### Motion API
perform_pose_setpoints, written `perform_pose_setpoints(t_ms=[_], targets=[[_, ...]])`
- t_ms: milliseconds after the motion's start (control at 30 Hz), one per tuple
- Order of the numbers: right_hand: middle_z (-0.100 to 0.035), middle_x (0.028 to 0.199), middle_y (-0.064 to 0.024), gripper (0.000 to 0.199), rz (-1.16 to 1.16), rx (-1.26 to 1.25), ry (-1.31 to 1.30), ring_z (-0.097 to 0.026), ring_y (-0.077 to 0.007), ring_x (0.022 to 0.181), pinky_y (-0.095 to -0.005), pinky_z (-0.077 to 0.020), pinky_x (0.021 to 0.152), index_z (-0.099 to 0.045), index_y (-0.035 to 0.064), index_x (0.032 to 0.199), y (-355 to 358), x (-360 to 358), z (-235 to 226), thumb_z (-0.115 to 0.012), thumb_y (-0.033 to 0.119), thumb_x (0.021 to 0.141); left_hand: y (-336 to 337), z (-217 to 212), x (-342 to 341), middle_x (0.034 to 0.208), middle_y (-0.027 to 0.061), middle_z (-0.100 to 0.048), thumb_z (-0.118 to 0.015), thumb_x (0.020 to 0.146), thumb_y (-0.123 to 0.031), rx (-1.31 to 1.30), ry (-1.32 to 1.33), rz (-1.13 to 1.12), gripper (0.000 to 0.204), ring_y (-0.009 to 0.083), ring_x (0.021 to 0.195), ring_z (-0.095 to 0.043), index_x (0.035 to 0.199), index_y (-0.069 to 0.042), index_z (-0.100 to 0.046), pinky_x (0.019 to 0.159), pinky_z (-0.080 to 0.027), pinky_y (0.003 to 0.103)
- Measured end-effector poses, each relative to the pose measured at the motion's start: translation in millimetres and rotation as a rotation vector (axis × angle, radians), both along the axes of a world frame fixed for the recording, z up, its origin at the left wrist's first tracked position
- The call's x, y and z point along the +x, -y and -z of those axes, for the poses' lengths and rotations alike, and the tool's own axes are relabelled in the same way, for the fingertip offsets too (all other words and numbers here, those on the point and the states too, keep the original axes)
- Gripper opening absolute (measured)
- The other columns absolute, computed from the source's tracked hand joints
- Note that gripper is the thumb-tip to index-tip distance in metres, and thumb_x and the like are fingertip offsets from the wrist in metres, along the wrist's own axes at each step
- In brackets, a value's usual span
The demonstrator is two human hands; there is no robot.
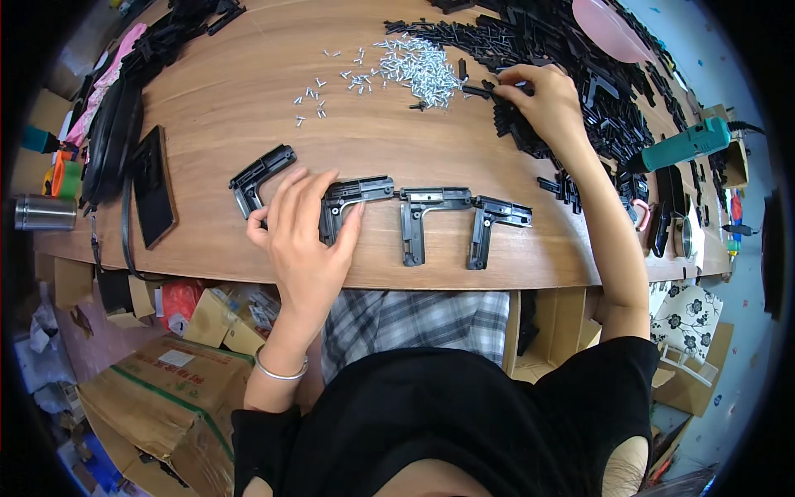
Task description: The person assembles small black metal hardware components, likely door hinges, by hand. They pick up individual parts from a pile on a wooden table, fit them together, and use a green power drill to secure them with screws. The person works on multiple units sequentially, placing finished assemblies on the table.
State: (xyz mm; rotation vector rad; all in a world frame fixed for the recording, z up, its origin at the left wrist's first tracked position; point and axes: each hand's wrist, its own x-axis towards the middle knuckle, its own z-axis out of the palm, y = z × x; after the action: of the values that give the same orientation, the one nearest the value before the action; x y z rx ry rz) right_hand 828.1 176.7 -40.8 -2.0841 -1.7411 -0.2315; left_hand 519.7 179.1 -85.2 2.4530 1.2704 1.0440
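A row of black, L-shaped plastic housings, like toy pistol halves, lies along the near part of the table. My left hand (302,228) rests over the left end of the row, fingers spread. Its thumb and forefinger lie around the second housing (360,190), and its other fingers reach beside the leftmost housing (262,170). Further right are a third housing (414,228) with a pale metallic strip inside and a smaller fourth one (480,236). At the far right, my right hand (542,99) is closed in a pinch on a small black plastic part (475,90) beside the screws.
Silver screws (418,66) lie heaped at the back centre. A large pile of black parts (609,108) spreads behind my right hand, with a pink bowl (611,29) above. A teal electric screwdriver (683,145) is at right; a phone (155,186) and black bag (112,141) at left.
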Motion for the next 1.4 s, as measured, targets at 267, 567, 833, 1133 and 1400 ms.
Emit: perform_pose_setpoints(t_ms=[267,567,833,1133,1400], targets=[[-0.067,0.083,-0.0114,0.022,0.088,-0.175,-0.078,-0.065,-0.0244,0.078,-0.032,-0.0511,0.072,-0.067,0.0062,0.094,-6,0,-7,-0.063,0.012,0.074,0,1,-1,0.101,0.0079,-0.059,-0.068,0.073,-0.021,-0.013,0.048,0.0,0.036,0.0209,0.109,-0.05,0.105,-0.007,-0.059,0.09,-0.022,0.037],[-0.061,0.091,-0.0085,0.019,-0.411,-0.195,-0.781,-0.06,-0.0116,0.074,-0.0216,-0.05,0.069,-0.066,-0.0016,0.096,8,-100,-20,-0.057,-0.005,0.08,-1,2,-3,0.103,0.0037,-0.057,-0.071,0.067,-0.024,-0.009,0.02,-0.056,0.046,0.0204,0.112,-0.046,0.108,-0.009,-0.057,0.09,-0.022,0.04],[-0.066,0.083,-0.0067,0.016,-0.642,0.026,-0.466,-0.062,-0.0231,0.077,-0.03,-0.0507,0.065,-0.068,0.0034,0.083,7,-145,10,-0.069,0.003,0.067,-1,3,-4,0.097,0.0011,-0.061,-0.073,0.064,-0.02,-0.008,0.037,-0.087,0.051,0.0201,0.113,-0.046,0.111,-0.01,-0.055,0.091,-0.022,0.038],[-0.066,0.088,-0.0009,0.021,-0.675,0.065,-0.193,-0.053,-0.0207,0.082,-0.0333,-0.0428,0.077,-0.07,0.009,0.082,8,-150,15,-0.071,0.011,0.061,-1,1,-2,0.092,0.0051,-0.054,-0.072,0.064,-0.022,-0.039,0.021,-0.047,0.052,0.0208,0.111,-0.046,0.111,-0.01,-0.054,0.088,-0.022,0.042],[-0.066,0.073,-0.0107,0.016,-0.326,0.091,-0.211,-0.06,-0.0235,0.063,-0.0334,-0.0464,0.061,-0.068,0.0073,0.086,-2,-76,-5,-0.061,0.003,0.072,1,-20,-18,0.112,0.0059,-0.053,-0.068,0.071,-0.026,-0.088,0.072,-0.058,0.046,0.0246,0.121,-0.038,0.113,-0.011,-0.054,0.092,-0.021,0.044]])
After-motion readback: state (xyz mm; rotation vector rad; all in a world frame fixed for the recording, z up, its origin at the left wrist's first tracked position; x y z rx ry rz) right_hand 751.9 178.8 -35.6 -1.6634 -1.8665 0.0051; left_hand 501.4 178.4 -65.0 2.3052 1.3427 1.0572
